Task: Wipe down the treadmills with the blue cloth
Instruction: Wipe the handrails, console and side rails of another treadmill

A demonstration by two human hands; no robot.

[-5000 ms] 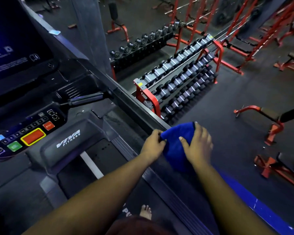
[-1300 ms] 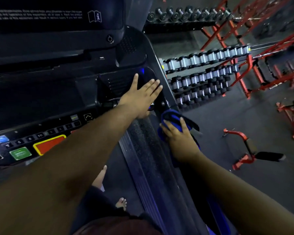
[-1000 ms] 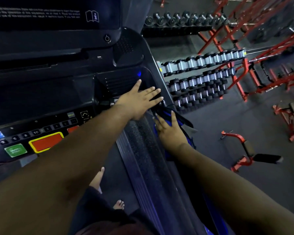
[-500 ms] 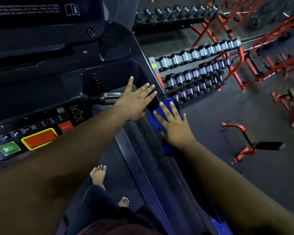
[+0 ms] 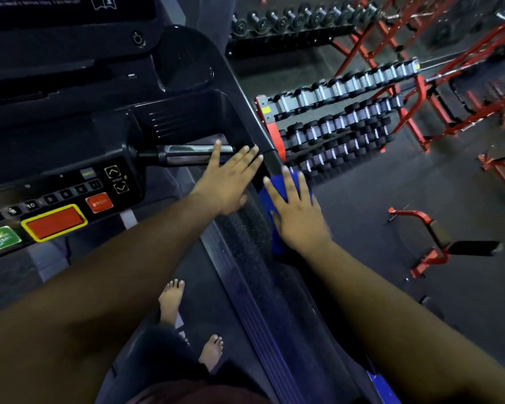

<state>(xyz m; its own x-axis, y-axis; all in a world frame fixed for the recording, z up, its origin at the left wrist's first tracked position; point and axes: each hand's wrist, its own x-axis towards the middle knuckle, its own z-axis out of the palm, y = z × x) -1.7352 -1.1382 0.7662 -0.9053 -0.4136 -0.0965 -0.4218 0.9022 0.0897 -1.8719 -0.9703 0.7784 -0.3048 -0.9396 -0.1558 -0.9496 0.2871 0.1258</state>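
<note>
A gym: treadmill console point(image 5: 70, 199), racks of dumbbells point(image 5: 338, 118), red weight benches point(image 5: 426, 243).

Most of the blue cloth point(image 5: 277, 196) lay hidden under the flat right hand point(image 5: 296, 212), only its edges showing. The console screen point(image 5: 64, 7) was cut off by the top edge (its small print unreadable), and the keypad numbers point(image 5: 31, 205) were blurred.

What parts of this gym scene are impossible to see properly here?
Head view only:
- blue cloth: mostly covered by the right hand.
- screen text: cut off by the top edge, too blurred to read.
- metal grip bar: its right end hidden behind the left hand.
</note>
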